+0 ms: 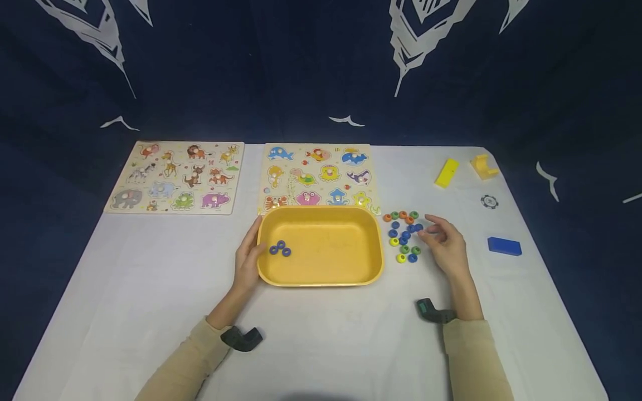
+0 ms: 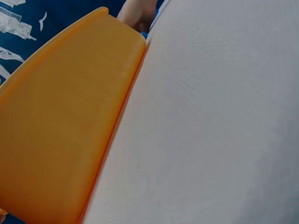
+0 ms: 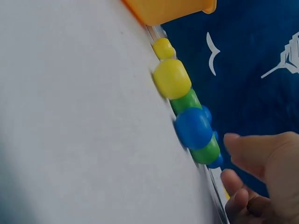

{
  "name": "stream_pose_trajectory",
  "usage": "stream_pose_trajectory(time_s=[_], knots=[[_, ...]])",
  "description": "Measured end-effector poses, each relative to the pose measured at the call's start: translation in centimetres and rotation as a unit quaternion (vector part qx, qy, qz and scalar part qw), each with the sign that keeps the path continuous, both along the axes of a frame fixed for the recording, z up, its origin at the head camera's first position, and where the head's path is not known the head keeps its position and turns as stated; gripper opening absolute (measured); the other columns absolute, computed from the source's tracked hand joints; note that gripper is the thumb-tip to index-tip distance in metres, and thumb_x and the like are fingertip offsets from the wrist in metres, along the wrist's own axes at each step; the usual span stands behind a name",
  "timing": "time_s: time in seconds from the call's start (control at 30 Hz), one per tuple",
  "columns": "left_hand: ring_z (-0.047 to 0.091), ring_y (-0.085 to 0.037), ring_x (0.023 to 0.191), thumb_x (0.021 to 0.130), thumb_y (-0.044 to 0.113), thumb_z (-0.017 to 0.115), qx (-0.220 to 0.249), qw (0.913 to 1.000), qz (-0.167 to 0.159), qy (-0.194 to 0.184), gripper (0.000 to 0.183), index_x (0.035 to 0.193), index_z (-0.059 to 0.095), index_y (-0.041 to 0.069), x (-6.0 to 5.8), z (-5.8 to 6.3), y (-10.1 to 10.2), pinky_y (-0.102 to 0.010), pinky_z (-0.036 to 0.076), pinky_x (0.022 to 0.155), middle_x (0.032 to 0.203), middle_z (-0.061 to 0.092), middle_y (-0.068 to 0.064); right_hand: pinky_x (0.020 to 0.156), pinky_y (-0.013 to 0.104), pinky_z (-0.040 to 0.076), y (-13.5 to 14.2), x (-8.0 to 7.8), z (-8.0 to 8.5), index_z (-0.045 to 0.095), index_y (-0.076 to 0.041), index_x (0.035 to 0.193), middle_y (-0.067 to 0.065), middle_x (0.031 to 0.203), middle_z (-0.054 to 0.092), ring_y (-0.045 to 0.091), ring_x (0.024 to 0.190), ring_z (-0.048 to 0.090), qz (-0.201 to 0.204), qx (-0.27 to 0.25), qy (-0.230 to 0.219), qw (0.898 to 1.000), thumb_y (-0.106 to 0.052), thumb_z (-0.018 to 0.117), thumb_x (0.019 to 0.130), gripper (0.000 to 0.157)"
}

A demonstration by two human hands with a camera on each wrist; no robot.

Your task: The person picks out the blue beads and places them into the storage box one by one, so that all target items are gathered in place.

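Beads (image 1: 281, 247) in tray (image 1: 326, 250), bead cluster (image 1: 405, 235) right, puzzle (image 1: 316, 177) behind

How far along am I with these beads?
Seemingly done: three blue beads lie in the yellow tray. In hand: the left hand grips the tray's edge, while the right hand hovers beside the loose beads, holding nothing visible. Remaining: more blue beads outside, plus orange, green and yellow ones; whether those go in too is unclear.

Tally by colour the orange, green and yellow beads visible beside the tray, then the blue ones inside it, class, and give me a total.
Orange beads beside the tray: 3
Green beads beside it: 4
Yellow beads beside it: 2
Blue beads inside it: 3
Total: 12
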State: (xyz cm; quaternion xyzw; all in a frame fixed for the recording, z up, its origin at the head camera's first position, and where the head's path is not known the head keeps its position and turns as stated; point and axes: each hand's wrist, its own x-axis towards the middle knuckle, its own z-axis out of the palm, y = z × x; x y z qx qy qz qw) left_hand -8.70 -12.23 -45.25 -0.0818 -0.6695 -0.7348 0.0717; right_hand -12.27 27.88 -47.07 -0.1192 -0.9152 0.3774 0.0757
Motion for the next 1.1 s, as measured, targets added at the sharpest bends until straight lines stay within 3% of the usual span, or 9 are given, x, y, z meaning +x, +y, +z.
stream_pose_trajectory(time_s=[0.3,0.53,0.67,0.77,0.87,0.97,1.03,1.1], knots=[[0.018,-0.024,0.134,0.085,-0.011,0.032,-0.005,1.0000,0.002,0.000,0.053,0.137,0.022,-0.006,0.1,0.1,-0.1,-0.016,0.021,0.108,0.144,0.019,-0.022,0.055,0.026,0.032,-0.4,-0.7,-0.7,0.057,-0.018,0.116,0.007,0.094,0.059,0.018,0.069,0.043,0.011,0.082,-0.019,0.996,-0.032,0.057,0.084,0.034],[0.018,-0.025,0.134,0.085,-0.011,0.031,-0.002,1.0000,-0.001,0.005,0.053,0.137,0.022,-0.007,0.0,0.0,-0.1,-0.017,0.022,0.108,0.144,0.019,-0.023,0.052,0.026,0.038,-0.7,-0.6,0.1,0.060,-0.015,0.110,0.005,0.091,0.058,0.018,0.069,0.045,-0.016,0.035,-0.002,0.999,-0.028,0.060,0.083,0.030],[0.018,-0.025,0.134,0.085,-0.011,0.031,-0.002,1.0000,0.000,0.004,0.052,0.137,0.022,-0.007,0.0,0.0,-0.1,-0.017,0.022,0.108,0.144,0.019,-0.023,0.046,0.023,0.039,-0.3,-1.8,-1.9,0.059,-0.028,0.109,-0.004,0.089,0.056,0.012,0.070,0.045,-0.009,0.033,0.066,0.997,-0.042,0.060,0.080,0.032],[0.018,-0.025,0.134,0.085,-0.011,0.031,-0.006,1.0000,0.002,0.005,0.052,0.137,0.023,-0.007,0.0,0.0,-0.1,-0.017,0.022,0.108,0.144,0.019,-0.023,0.041,0.018,0.032,-1.4,-2.8,-2.3,0.059,-0.034,0.107,-0.009,0.085,0.055,0.007,0.064,0.040,0.044,0.029,0.140,0.989,-0.046,0.061,0.077,0.032],[0.018,-0.025,0.134,0.086,-0.011,0.031,-0.009,0.9999,0.005,0.007,0.052,0.137,0.023,-0.007,-0.1,0.0,-0.2,-0.016,0.021,0.108,0.144,0.019,-0.023,0.040,0.022,0.032,-5.6,-2.3,2.1,0.062,-0.023,0.105,-0.001,0.083,0.056,0.014,0.063,0.040,0.130,-0.014,0.151,0.980,-0.032,0.065,0.079,0.027],[0.017,-0.026,0.135,0.086,-0.011,0.031,-0.008,0.9999,0.003,0.008,0.052,0.136,0.022,-0.008,-0.2,-0.1,-0.2,-0.015,0.021,0.108,0.144,0.019,-0.023,0.043,0.022,0.033,-10.7,-1.4,6.6,0.062,-0.014,0.102,0.003,0.081,0.056,0.016,0.062,0.041,0.207,-0.041,0.130,0.969,-0.022,0.066,0.079,0.024],[0.017,-0.026,0.135,0.086,-0.010,0.032,-0.007,1.0000,0.001,0.006,0.051,0.136,0.022,-0.008,-0.2,-0.1,-0.3,-0.015,0.021,0.108,0.144,0.018,-0.023,0.046,0.020,0.034,-13.6,-1.2,7.9,0.063,-0.013,0.099,0.001,0.080,0.056,0.013,0.061,0.042,0.245,-0.040,0.109,0.963,-0.020,0.066,0.079,0.021],[0.017,-0.026,0.134,0.086,-0.010,0.032,-0.002,1.0000,0.000,0.003,0.051,0.136,0.022,-0.008,-0.2,-0.2,-0.2,-0.015,0.021,0.108,0.144,0.018,-0.023,0.048,0.019,0.036,-16.0,-1.4,7.8,0.063,-0.015,0.096,-0.003,0.078,0.057,0.011,0.061,0.043,0.280,-0.024,0.084,0.956,-0.021,0.066,0.079,0.018]])
